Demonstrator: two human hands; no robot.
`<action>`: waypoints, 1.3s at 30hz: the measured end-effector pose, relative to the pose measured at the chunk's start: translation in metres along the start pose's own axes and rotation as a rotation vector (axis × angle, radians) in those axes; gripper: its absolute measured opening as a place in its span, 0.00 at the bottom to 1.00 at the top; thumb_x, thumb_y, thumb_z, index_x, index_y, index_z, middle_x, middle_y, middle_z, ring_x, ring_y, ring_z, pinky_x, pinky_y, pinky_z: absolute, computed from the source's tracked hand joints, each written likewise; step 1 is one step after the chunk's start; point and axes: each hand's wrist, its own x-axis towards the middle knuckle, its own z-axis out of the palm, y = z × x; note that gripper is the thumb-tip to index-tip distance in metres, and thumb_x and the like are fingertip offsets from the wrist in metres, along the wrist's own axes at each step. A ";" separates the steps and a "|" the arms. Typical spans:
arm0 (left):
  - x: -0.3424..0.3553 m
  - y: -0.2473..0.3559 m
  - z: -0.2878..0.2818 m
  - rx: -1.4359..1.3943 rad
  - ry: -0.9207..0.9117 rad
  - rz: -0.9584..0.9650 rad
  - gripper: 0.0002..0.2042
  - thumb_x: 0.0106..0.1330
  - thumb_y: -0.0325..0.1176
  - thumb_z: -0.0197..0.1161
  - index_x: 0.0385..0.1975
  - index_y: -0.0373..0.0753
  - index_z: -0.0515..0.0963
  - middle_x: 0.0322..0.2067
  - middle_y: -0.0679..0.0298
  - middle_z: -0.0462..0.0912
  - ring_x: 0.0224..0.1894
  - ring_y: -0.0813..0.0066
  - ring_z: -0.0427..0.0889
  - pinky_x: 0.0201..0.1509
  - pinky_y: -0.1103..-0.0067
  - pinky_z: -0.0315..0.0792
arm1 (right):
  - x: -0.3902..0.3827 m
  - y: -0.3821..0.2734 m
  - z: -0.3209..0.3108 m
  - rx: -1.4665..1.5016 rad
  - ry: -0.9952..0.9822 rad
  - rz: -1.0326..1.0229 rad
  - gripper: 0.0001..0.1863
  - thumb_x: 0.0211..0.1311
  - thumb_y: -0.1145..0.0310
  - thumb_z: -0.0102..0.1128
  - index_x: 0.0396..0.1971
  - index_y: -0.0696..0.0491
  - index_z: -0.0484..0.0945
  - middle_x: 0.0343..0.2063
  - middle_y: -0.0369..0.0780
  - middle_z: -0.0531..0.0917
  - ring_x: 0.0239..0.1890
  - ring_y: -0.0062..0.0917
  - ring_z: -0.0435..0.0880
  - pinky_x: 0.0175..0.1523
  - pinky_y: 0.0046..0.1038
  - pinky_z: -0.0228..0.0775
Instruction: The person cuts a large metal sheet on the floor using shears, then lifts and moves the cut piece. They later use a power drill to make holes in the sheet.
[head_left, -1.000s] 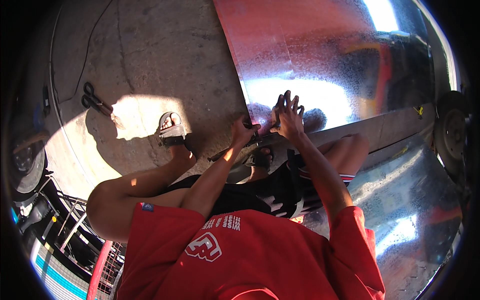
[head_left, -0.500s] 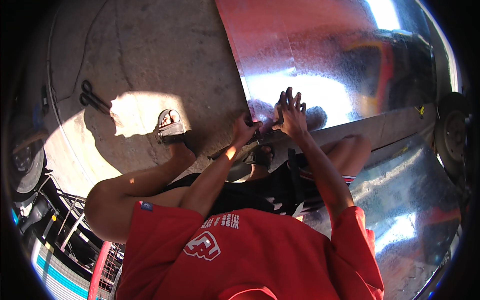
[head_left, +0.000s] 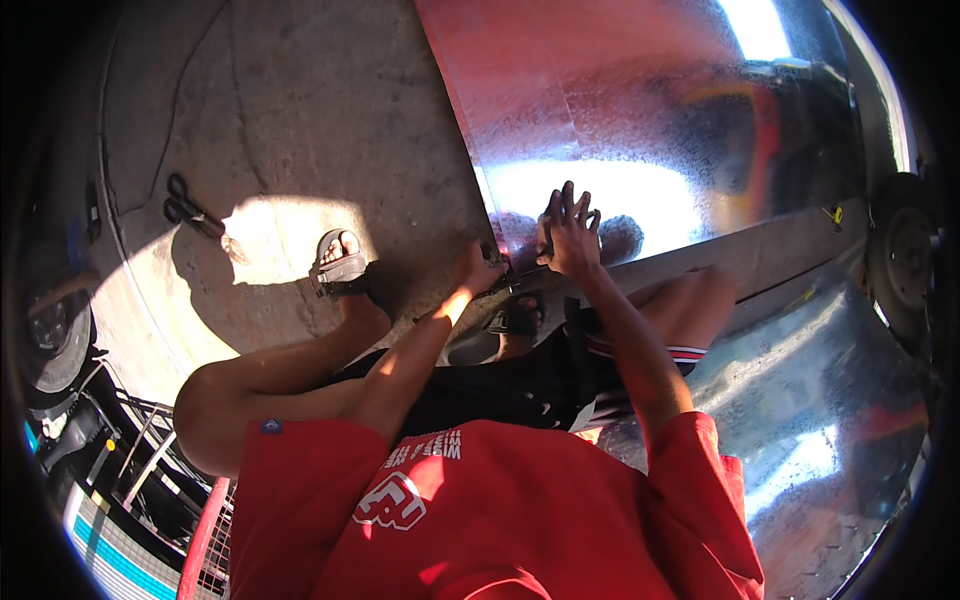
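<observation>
The large, flat, mirror-bright silvery metal sheet [head_left: 640, 110] lies ahead and toward the right, its near left corner beside the two hands. The bare right hand [head_left: 572, 235] rests palm down on that sheet, just in from the near edge, its grip spread wide with fingers fanned and nothing seen held in it. The bare left hand [head_left: 482, 268] is at the corner, fingers curled; a small dark thing [head_left: 506, 268] shows beside them, but one cannot tell whether that grip is closed on it or on the sheet's edge.

The work at this corner looks under way rather than finished: the sheet is laid out flat and seems steadied, and how much is left to do cannot be told. The black-handled metal shears [head_left: 190, 208] lie out of hand on the grey concrete floor [head_left: 310, 110], well apart to the left; a second shiny silvery sheet [head_left: 790, 400] lies at right, untouched by either hand
</observation>
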 end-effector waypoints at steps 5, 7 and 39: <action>-0.005 0.045 -0.126 0.047 0.311 -0.156 0.25 0.62 0.45 0.65 0.55 0.37 0.71 0.51 0.49 0.78 0.55 0.53 0.77 0.59 0.65 0.69 | -0.002 -0.002 -0.006 -0.024 0.025 -0.011 0.69 0.28 0.50 0.82 0.69 0.63 0.47 0.70 0.59 0.41 0.69 0.64 0.49 0.66 0.63 0.50; -0.031 0.075 -0.180 0.158 0.400 -0.159 0.25 0.64 0.47 0.63 0.56 0.39 0.71 0.55 0.49 0.75 0.58 0.53 0.74 0.60 0.65 0.69 | -0.002 -0.004 -0.007 -0.048 0.017 -0.025 0.68 0.29 0.50 0.81 0.68 0.65 0.48 0.70 0.60 0.41 0.69 0.64 0.48 0.67 0.63 0.47; -0.137 0.139 -0.277 0.046 0.255 -0.014 0.28 0.64 0.54 0.61 0.56 0.39 0.71 0.52 0.50 0.79 0.54 0.52 0.78 0.58 0.64 0.70 | 0.001 0.000 0.015 -0.153 0.160 -0.042 0.66 0.27 0.42 0.80 0.66 0.62 0.56 0.68 0.61 0.49 0.66 0.65 0.55 0.67 0.62 0.49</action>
